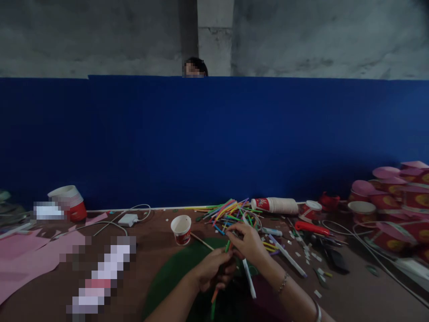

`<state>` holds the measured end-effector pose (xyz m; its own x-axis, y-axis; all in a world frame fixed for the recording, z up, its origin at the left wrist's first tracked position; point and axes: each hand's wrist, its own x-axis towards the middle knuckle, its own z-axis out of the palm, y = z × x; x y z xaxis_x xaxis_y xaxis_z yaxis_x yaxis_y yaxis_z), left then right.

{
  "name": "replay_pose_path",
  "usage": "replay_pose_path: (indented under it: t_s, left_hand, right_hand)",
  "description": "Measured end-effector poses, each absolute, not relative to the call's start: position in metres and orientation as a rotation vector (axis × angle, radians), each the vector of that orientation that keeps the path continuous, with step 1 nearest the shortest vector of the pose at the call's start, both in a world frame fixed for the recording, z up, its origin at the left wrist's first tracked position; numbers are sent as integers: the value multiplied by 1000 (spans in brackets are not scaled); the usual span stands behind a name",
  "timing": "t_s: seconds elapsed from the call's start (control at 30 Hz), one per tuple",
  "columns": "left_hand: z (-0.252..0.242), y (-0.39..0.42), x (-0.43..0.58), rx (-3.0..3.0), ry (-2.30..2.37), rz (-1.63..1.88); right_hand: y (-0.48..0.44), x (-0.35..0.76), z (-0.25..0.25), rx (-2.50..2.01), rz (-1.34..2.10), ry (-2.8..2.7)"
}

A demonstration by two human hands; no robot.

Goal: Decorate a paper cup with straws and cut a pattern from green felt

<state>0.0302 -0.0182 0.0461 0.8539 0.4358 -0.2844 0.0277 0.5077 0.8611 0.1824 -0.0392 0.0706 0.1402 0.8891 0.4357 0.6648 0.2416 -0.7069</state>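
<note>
Two held: slender green stick [213, 309] and slender orange stick [215, 295], lower centre.
Left hand [214, 269]: curled closed around both; best kept steady.
Right hand [248, 242]: half-curled by upper ends, cannot tell if gripping; pinch lightly.

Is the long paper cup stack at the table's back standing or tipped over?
Tipped over: the paper cup stack lies on its side on the table, its nested rims lined up sideways.

A blue partition [214, 138] is standing at twelve o'clock, behind the brown table [152, 237].
Pink sheets [30, 264] are lying toward ten, a white adapter [128, 220] is resting between ten and eleven, stacked paper cups [281, 205] are lying sideways at one, and red cups with pink tops [415, 198] are crowding two.
</note>
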Motion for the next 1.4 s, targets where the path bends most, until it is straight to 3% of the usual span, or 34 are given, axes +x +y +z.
replay_pose_path:
  t_s: [0.57, 0.77, 1.13, 1.4]
  left_hand:
    - [33, -5, 37, 1037, 558, 502]
    - [40, -10, 34, 1066, 563, 438]
    - [52, -14, 26, 1031, 557, 252]
    - [37, -9, 36, 1085, 663, 511]
  right_hand:
    - [-48, 191, 84, -1475, 403, -1708]
    - [-44, 190, 78, -1602, 181, -1638]
    - [-42, 187, 76, -1512, 313, -1717]
    - [-44, 189, 79, -1534, 254, -1666]
